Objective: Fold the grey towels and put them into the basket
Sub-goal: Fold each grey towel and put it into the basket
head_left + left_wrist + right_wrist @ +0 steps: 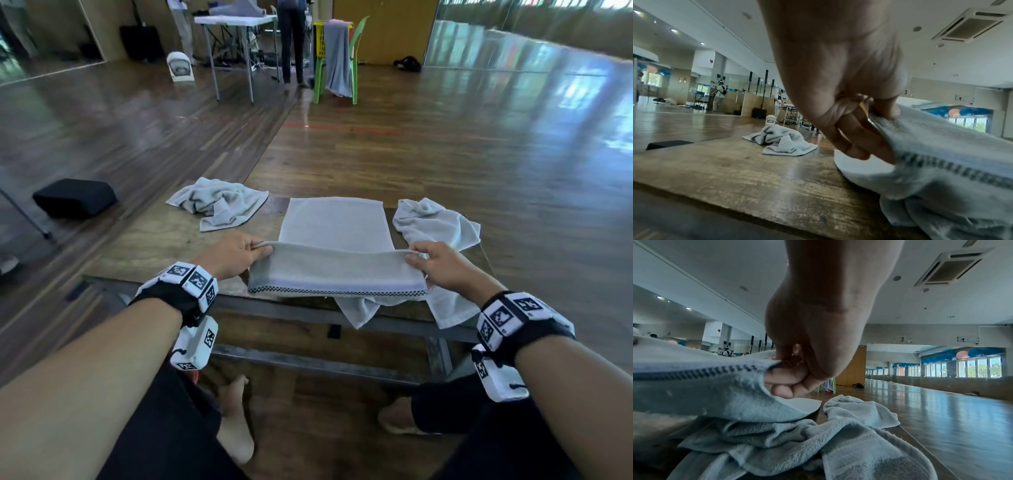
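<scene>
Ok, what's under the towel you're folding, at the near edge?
A crumpled grey towel lies under the towel being folded, its ends hanging off the wooden table. Both hands, left hand and right hand, pinch the raised edge. How far the crumpled towel reaches underneath is hidden.

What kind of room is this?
Probably a dance or exercise studio: a wide polished wooden floor, big wall mirrors, and blue and pink exercise balls stored up high.
</scene>
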